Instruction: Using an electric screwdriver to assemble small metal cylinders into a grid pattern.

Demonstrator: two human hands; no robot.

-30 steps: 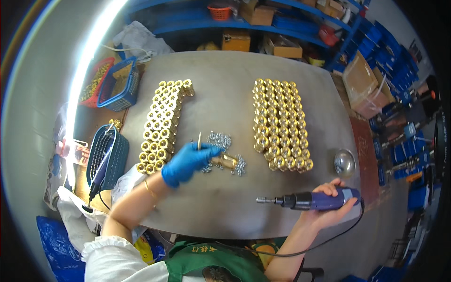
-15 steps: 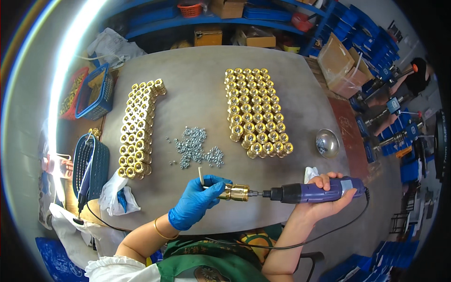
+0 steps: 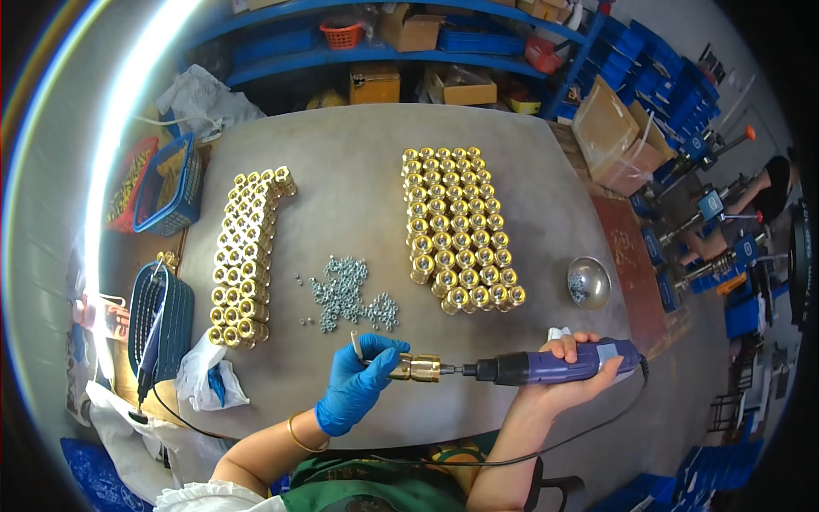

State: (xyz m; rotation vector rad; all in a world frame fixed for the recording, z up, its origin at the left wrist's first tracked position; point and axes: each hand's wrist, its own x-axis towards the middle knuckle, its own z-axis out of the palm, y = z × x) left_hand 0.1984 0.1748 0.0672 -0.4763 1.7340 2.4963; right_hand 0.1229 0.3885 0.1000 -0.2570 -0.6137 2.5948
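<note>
My left hand (image 3: 357,381), in a blue glove, grips a brass fitting (image 3: 420,368) lying sideways. A thin pale stick (image 3: 356,343) pokes up between the same fingers. In my bare right hand (image 3: 573,375) is a purple electric screwdriver (image 3: 546,365), level and pointing left. Its bit (image 3: 457,369) reaches the fitting's open end; whether the tip is inside a fastener is hidden. Beyond my left hand lies a heap of small metal nuts (image 3: 341,290). Upright brass fittings stand in a left block (image 3: 243,264) and a larger right block (image 3: 456,222).
A metal bowl (image 3: 589,282) with some nuts stands at the table's right. Along the left edge are blue baskets (image 3: 162,320) and a second corded screwdriver (image 3: 151,358) beside a white plastic bag (image 3: 200,375). A black cord (image 3: 589,435) hangs from the purple tool. A cardboard box (image 3: 610,136) stands far right.
The view has tilted, so the table sits lower in the picture. Both hands, with the fitting and screwdriver, have shifted slightly left against the table; the grips look the same.
</note>
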